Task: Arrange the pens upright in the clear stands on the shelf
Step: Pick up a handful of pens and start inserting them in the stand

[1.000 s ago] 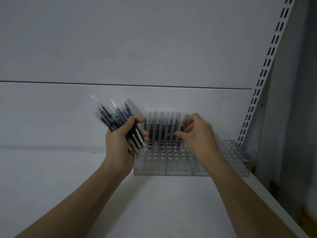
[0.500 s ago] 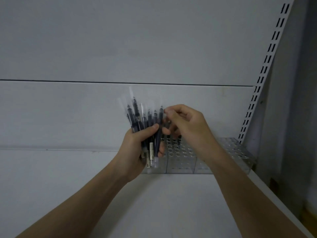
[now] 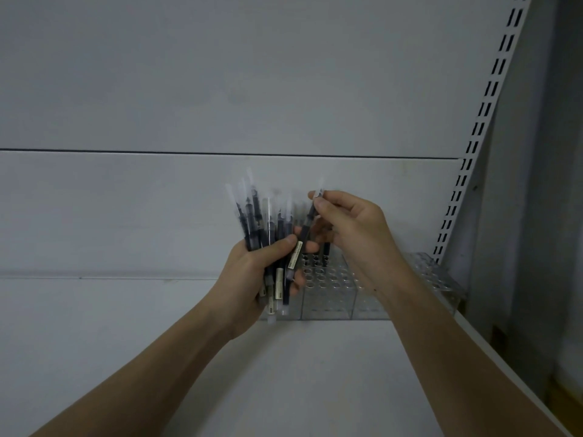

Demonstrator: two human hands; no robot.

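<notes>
The left hand (image 3: 252, 279) grips a bundle of pens (image 3: 268, 234) upright above the shelf (image 3: 284, 373). The right hand (image 3: 353, 228) pinches one pen (image 3: 310, 216) beside it, over the clear stands (image 3: 331, 294).

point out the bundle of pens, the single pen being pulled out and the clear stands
bundle of pens (image 3: 252, 228), head view, on the dark barrels above the left hand
single pen (image 3: 310, 216), head view, on its barrel below the right fingertips
clear stands (image 3: 328, 305), head view, on the front wall
</notes>
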